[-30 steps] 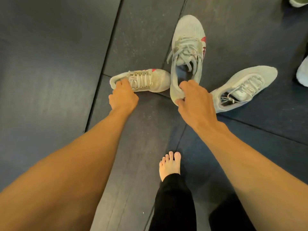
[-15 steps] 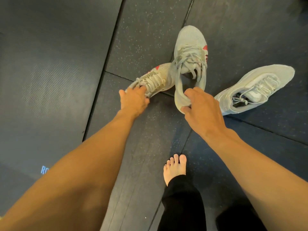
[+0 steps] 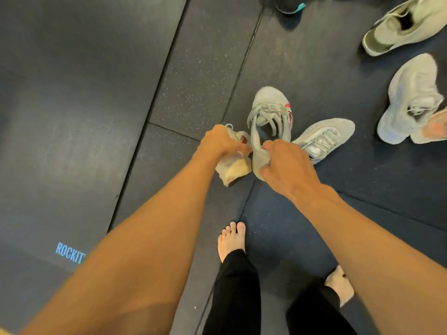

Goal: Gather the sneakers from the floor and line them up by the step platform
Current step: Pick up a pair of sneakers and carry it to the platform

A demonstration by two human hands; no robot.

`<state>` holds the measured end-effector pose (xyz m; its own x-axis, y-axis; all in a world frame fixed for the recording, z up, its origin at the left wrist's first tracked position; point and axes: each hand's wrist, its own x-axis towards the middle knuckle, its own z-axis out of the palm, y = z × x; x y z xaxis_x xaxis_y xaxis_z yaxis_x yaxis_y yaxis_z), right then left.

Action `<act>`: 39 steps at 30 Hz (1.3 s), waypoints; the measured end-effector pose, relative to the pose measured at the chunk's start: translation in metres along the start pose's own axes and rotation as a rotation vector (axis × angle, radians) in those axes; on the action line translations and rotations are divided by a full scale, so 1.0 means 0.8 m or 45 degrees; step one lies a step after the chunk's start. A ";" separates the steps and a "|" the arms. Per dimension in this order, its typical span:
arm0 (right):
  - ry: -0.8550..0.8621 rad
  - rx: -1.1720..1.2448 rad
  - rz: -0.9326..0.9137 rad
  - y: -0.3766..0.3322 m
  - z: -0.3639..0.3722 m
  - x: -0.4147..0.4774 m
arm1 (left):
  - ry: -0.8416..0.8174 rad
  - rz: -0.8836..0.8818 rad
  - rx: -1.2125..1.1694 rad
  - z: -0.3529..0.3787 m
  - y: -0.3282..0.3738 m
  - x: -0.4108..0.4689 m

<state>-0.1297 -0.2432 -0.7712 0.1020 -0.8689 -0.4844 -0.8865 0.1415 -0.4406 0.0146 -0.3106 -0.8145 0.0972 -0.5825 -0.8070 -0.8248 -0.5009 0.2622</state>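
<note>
Head: sneakers (image 3: 268,102) in hands (image 3: 287,165) (one each)

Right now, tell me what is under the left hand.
A pale sneaker gripped by the left hand, its yellowish underside showing. The hand covers most of its upper. Dark floor mat lies below.

Seven sneakers (image 3: 269,102) (image 3: 233,170) (image 3: 321,139) (image 3: 399,27) (image 3: 413,97) (image 3: 435,126) (image 3: 289,6), two hands (image 3: 220,141) (image 3: 287,163) and two bare feet (image 3: 231,240) (image 3: 338,284) are in view.

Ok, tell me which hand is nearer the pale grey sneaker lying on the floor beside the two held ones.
Right. The right hand, gripping the grey red-marked sneaker, sits just beside the pale grey sneaker; the left hand, holding a cream sneaker, is farther off.
</note>
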 end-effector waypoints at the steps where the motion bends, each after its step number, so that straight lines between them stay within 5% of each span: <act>1: -0.007 0.020 0.027 -0.004 -0.023 -0.010 | -0.103 0.038 0.085 -0.014 0.018 -0.021; 7: -0.021 0.000 0.091 -0.049 -0.202 -0.078 | -0.121 0.263 0.303 -0.110 0.112 -0.192; 19: 0.442 -0.098 -0.373 -0.237 -0.611 -0.400 | 0.997 0.813 0.544 -0.302 0.248 -0.709; 23: 0.428 -0.096 -0.560 -0.318 -0.694 -0.518 | 1.110 0.751 0.553 -0.367 0.235 -0.869; 30: 0.360 -0.088 -0.889 -0.441 -0.741 -0.704 | 1.452 0.648 0.321 -0.410 0.145 -1.109; 39: 0.029 -0.064 -1.184 -0.546 -0.652 -0.862 | 1.819 0.219 0.219 -0.337 -0.036 -1.266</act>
<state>-0.0479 0.0470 0.1495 0.7728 -0.6316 0.0621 -0.4711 -0.6364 -0.6108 0.0902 0.1210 0.1375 0.3694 -0.8067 0.4613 -0.9286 -0.3389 0.1510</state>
